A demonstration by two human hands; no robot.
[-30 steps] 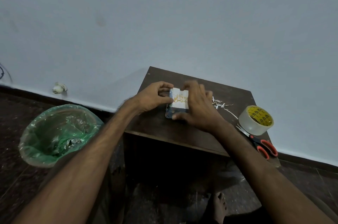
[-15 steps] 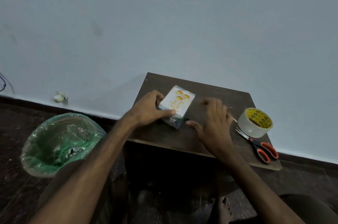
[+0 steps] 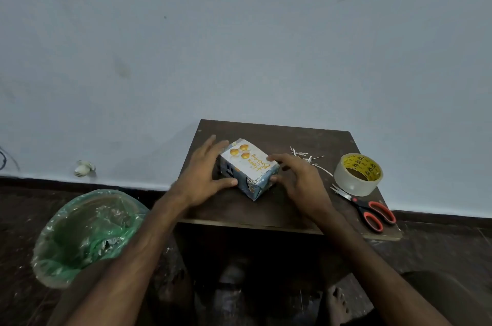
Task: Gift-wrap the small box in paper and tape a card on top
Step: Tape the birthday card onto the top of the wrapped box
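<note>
wrapped box [image 3: 249, 169] w/ card [image 3: 246, 159] on top, left hand [image 3: 203, 175] & right hand [image 3: 298, 179] flanking

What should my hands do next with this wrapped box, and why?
Probably ease both hands away. The box sits wrapped on the table, the card lies flat on top, and the left hand and right hand only touch its sides with loose fingers.

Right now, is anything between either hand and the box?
Nothing visible. The left hand lies against the left side of the box, and the right hand touches its right side; the card is on top. Scraps, tape and scissors lie farther right, out of the way.
</note>
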